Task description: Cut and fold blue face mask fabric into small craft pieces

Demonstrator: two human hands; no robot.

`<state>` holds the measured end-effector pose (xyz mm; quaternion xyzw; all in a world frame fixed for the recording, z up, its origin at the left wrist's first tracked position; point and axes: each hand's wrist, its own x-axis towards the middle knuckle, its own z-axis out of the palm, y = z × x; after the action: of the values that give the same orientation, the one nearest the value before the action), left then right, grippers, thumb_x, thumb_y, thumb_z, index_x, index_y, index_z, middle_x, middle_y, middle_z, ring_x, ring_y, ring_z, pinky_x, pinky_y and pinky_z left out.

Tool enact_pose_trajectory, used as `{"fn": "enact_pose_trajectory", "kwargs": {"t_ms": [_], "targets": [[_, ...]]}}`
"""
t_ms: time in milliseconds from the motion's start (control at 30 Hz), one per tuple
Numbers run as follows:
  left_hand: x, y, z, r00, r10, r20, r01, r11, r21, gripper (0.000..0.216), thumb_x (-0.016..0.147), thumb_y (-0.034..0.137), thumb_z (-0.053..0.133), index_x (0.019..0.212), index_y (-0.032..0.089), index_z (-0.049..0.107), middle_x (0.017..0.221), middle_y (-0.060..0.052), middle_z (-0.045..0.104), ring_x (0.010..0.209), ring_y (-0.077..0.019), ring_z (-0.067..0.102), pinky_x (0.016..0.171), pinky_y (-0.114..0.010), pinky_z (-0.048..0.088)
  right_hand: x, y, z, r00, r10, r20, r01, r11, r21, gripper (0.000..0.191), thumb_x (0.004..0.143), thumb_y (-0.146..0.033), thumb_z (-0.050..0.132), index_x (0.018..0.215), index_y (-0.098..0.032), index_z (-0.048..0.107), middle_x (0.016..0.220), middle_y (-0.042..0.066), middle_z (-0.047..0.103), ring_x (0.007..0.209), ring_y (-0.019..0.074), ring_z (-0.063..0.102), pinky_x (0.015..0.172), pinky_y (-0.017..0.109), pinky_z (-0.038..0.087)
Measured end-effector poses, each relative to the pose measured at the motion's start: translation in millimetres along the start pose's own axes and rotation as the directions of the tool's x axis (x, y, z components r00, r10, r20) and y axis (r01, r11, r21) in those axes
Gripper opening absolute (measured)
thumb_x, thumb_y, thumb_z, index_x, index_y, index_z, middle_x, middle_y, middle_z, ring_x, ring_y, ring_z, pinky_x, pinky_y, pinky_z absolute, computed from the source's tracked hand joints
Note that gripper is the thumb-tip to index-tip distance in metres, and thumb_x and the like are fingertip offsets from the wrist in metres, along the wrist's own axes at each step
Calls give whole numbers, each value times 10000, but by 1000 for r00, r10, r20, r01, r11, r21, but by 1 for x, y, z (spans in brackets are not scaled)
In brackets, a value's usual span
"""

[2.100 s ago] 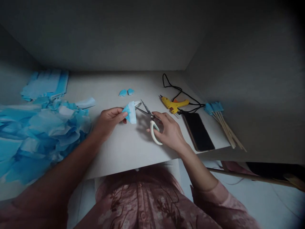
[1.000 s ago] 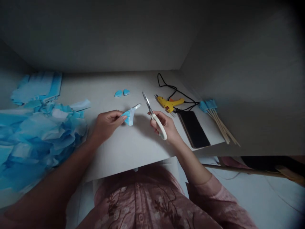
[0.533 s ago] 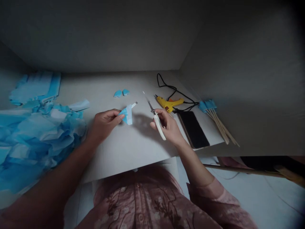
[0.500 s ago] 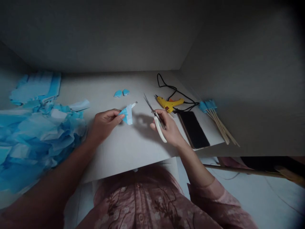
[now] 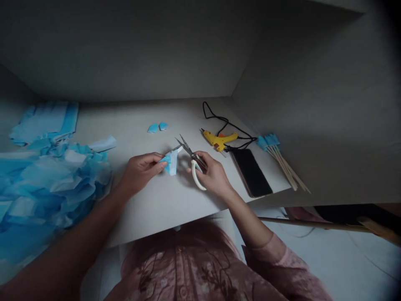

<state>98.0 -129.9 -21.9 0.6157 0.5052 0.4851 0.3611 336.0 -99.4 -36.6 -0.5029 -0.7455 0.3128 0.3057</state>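
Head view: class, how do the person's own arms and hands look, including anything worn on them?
The left hand and the right hand are bare, with no gloves or watch showing. The right sleeve is dusty pink, faintly patterned, and stops well short of the hand. The left sleeve is too dim to describe.

1. Left of the left hand (image 5: 142, 172), a heap (image 5: 62, 184) spreads over the desk (image 5: 150, 217); behind the heap sits a stack (image 5: 45, 120).
2. Beyond the left hand, two small pieces (image 5: 153, 128) lie side by side.
3. Between both hands: the left hand's folded piece (image 5: 171, 162), then the right hand (image 5: 211, 173)'s scissors (image 5: 193, 156).
4. Behind the right hand, slightly right, lies the glue gun (image 5: 221, 141).
5. Right of that hand, the phone (image 5: 251, 173); farther right, the sticks (image 5: 285, 167).
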Motion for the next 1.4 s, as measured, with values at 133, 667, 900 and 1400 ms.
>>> {"fn": "enact_pose_trajectory", "kwargs": {"t_ms": [133, 667, 900, 1400], "targets": [[0, 0, 0, 1000, -1, 3, 1, 1000, 3, 167, 793, 336, 702, 693, 204, 704, 807, -36, 735, 747, -159, 655, 684, -269, 524, -1, 3, 2, 1000, 11, -27, -9, 998, 60, 439, 815, -420, 724, 1189, -197, 671, 901, 27, 739, 716, 165, 630, 690, 267, 458], [7, -12, -5, 990, -62, -124, 112, 888, 447, 228, 802, 374, 589, 684, 203, 681, 613, 23, 611, 551, -122, 519, 551, -238, 373, 0, 12, -30, 992, -126, -11, 119, 962, -247, 441, 843, -288, 705, 1268, -170, 708, 1021, 97, 788, 843, 225, 725, 771, 313, 550], [7, -25, -2, 995, 30, -97, 12, 915, 403, 181, 819, 340, 623, 724, 213, 708, 1028, -50, 786, 912, -202, 705, 727, -269, 498, -5, 1, -47, 937, -88, 339, 303, 687, -660, 523, 922, -131, 575, 1445, -128, 586, 1132, 170, 753, 1075, 308, 687, 879, 399, 556], [6, -8, 0, 971, -162, -175, 169, 985, 28, 142, 805, 296, 674, 726, 181, 699, 630, -3, 689, 579, -129, 619, 560, -233, 491, 37, 5, -10, 993, -100, 69, 116, 947, -299, 205, 959, -189, 580, 1033, -183, 771, 1030, 82, 792, 913, 223, 726, 797, 307, 498]]}}
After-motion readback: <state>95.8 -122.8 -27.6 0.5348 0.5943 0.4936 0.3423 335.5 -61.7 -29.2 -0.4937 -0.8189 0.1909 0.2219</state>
